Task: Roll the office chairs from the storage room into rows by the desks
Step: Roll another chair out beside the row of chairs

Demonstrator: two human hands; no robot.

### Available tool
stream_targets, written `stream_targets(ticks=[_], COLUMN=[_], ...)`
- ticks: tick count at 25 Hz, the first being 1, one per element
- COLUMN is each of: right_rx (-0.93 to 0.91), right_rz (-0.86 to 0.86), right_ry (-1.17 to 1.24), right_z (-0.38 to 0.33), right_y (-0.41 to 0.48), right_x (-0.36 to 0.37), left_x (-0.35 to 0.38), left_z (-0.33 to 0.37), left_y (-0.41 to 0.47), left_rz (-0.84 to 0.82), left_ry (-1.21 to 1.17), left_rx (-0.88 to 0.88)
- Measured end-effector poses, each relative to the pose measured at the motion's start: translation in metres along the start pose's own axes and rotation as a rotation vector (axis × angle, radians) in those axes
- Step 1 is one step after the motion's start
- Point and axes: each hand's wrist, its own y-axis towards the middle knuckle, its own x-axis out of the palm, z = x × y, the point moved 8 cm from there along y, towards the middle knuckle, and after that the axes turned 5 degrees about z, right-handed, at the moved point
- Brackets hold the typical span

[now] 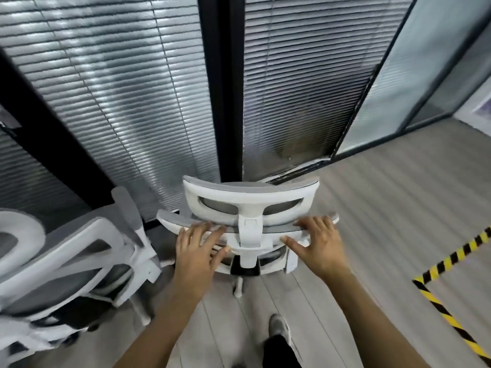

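Note:
A white office chair (248,200) with grey mesh stands right in front of me, its back toward me and its headrest uppermost. My left hand (198,251) lies on the left part of the backrest's top edge, fingers spread over the rim. My right hand (317,243) rests on the right part of the same edge, fingers over the rim and thumb pointing inward. A second white and grey office chair (66,264) stands close at the lower left, almost touching the first.
Glass walls with grey blinds and a black pillar (223,88) rise directly ahead of the chair. A glass door (393,83) stands ajar at the right. Yellow-black tape (449,261) marks the grey plank floor at the right. My shoe (279,328) shows below.

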Motion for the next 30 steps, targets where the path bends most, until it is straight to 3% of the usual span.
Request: stream_targets(ticks=[5, 10, 20, 30], right_rx=[0.203, 0.421, 0.782, 1.109], right_rz=[0.184, 0.315, 0.589, 0.838], right_ry=[-0.169, -0.241, -0.330, -0.361], right_z=[0.021, 0.076, 0.234, 0.407], right_y=[-0.086, -0.170, -0.381, -0.615], right_x=[-0.044, -0.111, -0.271, -0.450], left_x=[0.014, 0.060, 0.144, 0.228], left_z=[0.033, 0.138, 0.441, 0.771], left_y=[0.005, -0.003, -0.103, -0.273], left_rz=[-0.157, -0.270, -0.426, -0.598], left_ry=[-0.178, -0.268, -0.352, -0.575], left_rx=[0.211, 0.430, 0.851, 1.062])
